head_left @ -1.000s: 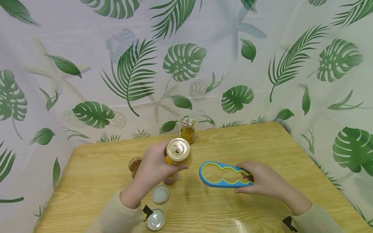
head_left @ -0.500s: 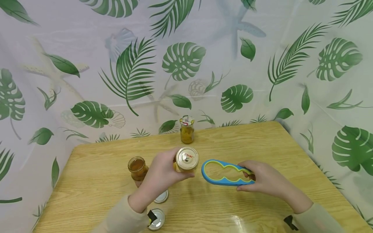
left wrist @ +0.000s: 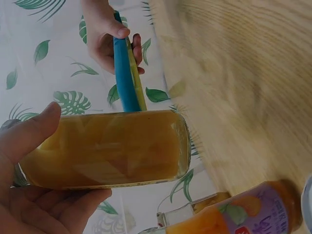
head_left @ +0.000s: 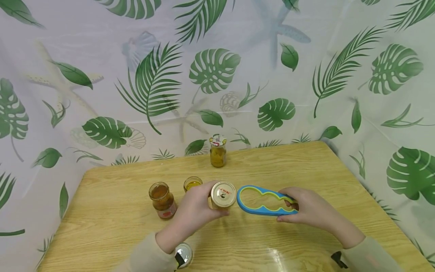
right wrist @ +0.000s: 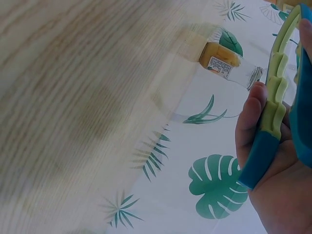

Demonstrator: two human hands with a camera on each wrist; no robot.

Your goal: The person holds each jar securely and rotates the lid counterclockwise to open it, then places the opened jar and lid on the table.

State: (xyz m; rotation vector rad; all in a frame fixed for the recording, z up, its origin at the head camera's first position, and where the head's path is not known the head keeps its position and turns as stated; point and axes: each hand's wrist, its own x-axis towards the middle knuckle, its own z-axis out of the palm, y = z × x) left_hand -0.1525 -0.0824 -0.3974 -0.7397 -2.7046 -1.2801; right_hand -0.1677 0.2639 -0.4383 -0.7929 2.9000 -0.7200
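Observation:
My left hand (head_left: 195, 207) grips a glass jar (left wrist: 112, 148) of amber fruit around its upper part, its gold lid (head_left: 223, 194) facing the head camera. In the left wrist view the jar's base end is clear of the table. My right hand (head_left: 307, 207) holds a blue jar opener (head_left: 268, 212) with a wavy yellow-green inner edge by its narrow end. The opener's wide end lies right beside the gold lid in the head view. In the right wrist view the fingers (right wrist: 253, 105) curl round the opener's handle.
An uncapped jar (head_left: 164, 201) stands left of my left hand, and another open jar (head_left: 192, 183) is partly hidden behind it. A lidded jar (head_left: 218, 154) stands near the back edge of the wooden table (head_left: 272, 162). A loose lid (head_left: 184, 254) lies by my left sleeve.
My left hand has brought the jar right and toward me, up to the opener. The opener has shifted slightly right. The open jars have come into view; one loose lid is now hidden.

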